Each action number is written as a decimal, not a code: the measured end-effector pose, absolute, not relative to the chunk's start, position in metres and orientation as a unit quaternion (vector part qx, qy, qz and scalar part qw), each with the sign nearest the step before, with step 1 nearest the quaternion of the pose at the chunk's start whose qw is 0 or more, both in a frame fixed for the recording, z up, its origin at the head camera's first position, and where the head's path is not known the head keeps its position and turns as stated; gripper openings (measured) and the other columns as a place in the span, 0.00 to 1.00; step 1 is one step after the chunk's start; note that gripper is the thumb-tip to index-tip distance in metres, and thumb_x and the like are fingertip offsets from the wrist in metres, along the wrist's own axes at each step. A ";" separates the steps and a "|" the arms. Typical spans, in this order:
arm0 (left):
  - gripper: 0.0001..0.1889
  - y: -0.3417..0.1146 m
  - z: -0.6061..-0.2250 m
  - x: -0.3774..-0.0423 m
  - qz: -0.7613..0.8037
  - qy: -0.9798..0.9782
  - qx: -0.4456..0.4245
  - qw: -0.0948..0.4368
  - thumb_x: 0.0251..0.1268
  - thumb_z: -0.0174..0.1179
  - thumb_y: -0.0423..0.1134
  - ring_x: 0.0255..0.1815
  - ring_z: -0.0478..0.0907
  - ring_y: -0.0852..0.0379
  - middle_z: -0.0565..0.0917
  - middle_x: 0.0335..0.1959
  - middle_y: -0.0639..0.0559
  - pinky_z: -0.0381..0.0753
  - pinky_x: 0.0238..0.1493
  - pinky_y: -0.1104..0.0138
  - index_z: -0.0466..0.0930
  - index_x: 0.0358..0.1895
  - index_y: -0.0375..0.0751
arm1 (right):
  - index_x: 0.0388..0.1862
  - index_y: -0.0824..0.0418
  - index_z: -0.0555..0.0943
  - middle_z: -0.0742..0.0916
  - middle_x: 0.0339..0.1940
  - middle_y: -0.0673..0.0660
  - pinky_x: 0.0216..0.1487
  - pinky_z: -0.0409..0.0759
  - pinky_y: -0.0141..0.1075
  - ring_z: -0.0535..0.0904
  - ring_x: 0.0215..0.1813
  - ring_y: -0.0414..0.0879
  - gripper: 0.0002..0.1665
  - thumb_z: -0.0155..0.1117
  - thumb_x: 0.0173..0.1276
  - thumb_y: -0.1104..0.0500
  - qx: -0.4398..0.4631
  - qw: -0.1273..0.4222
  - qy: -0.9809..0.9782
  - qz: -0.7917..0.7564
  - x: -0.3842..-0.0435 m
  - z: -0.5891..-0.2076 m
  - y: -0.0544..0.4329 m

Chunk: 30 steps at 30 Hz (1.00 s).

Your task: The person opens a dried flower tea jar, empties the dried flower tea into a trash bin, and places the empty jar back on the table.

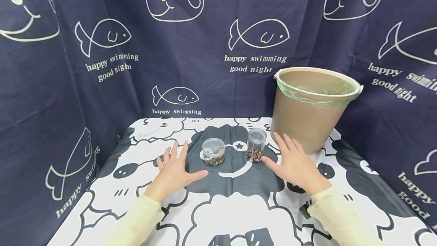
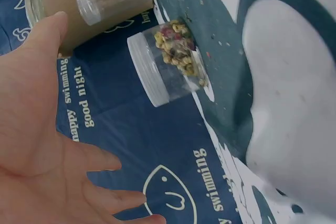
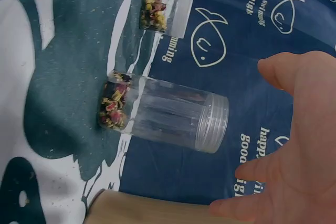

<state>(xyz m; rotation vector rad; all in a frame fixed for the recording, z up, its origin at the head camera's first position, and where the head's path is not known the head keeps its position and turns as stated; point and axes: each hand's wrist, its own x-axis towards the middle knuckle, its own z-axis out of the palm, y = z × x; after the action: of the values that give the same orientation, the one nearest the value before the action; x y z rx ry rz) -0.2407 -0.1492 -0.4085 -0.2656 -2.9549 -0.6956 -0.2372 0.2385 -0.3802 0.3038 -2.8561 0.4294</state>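
Observation:
A short, wide clear jar (image 1: 213, 152) with a whitish lid stands upright, partly filled with dried flowers (image 2: 178, 48). To its right is a taller clear jar (image 1: 256, 145), also lidded, with dried flowers (image 3: 114, 103) in its bottom. My left hand (image 1: 174, 172) is spread to the left of the short jar, its thumb pointing toward the jar's base. On the other side my right hand (image 1: 293, 162) reaches in beside the tall jar, fingers extended and thumb tip close to the jar's lower part. Neither hand holds anything.
A large beige bin (image 1: 307, 113) lined with a green bag (image 1: 317, 100) stands at the back right, behind my right hand. Small crumbs lie on the cartoon-sheep cloth (image 1: 239, 215) under the jars. Navy fish-print curtains (image 1: 205, 56) hang behind and at both sides.

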 end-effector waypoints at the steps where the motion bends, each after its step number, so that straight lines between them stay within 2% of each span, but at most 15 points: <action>1: 0.69 -0.147 -0.408 -0.242 -0.228 -0.969 -0.087 0.046 0.45 0.60 0.85 0.83 0.36 0.28 0.41 0.85 0.34 0.33 0.69 0.22 0.41 0.86 0.51 | 0.85 0.57 0.53 0.62 0.81 0.73 0.71 0.61 0.72 0.56 0.78 0.75 0.62 0.49 0.68 0.19 0.105 0.119 -0.976 0.147 -0.238 -0.379 0.238; 10: 0.69 -0.131 -0.402 -0.250 -0.254 -0.962 -0.091 0.049 0.44 0.68 0.79 0.82 0.41 0.30 0.43 0.85 0.36 0.41 0.75 0.29 0.46 0.85 0.44 | 0.85 0.59 0.53 0.62 0.81 0.72 0.73 0.58 0.70 0.55 0.79 0.74 0.62 0.49 0.68 0.20 0.106 0.117 -0.976 0.152 -0.249 -0.369 0.232; 17: 0.69 -0.118 -0.398 -0.255 -0.267 -0.958 -0.097 0.047 0.44 0.70 0.77 0.82 0.43 0.30 0.44 0.85 0.37 0.42 0.76 0.32 0.47 0.85 0.45 | 0.85 0.58 0.52 0.63 0.80 0.71 0.68 0.61 0.76 0.57 0.79 0.73 0.61 0.48 0.69 0.20 0.099 0.118 -0.975 0.159 -0.259 -0.361 0.230; 30: 0.65 -0.096 -0.387 -0.271 -0.288 -0.948 -0.121 0.061 0.47 0.72 0.73 0.82 0.44 0.34 0.45 0.85 0.37 0.40 0.78 0.38 0.51 0.84 0.45 | 0.86 0.57 0.52 0.65 0.80 0.69 0.72 0.59 0.71 0.58 0.79 0.71 0.60 0.49 0.69 0.21 0.097 0.132 -0.968 0.188 -0.274 -0.348 0.228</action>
<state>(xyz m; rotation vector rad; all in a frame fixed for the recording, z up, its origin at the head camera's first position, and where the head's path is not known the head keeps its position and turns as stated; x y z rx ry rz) -0.2706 -0.0963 -0.3874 -0.3655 -2.8680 -0.8716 -0.2744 0.2280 -0.3479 0.2801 -2.8102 0.5461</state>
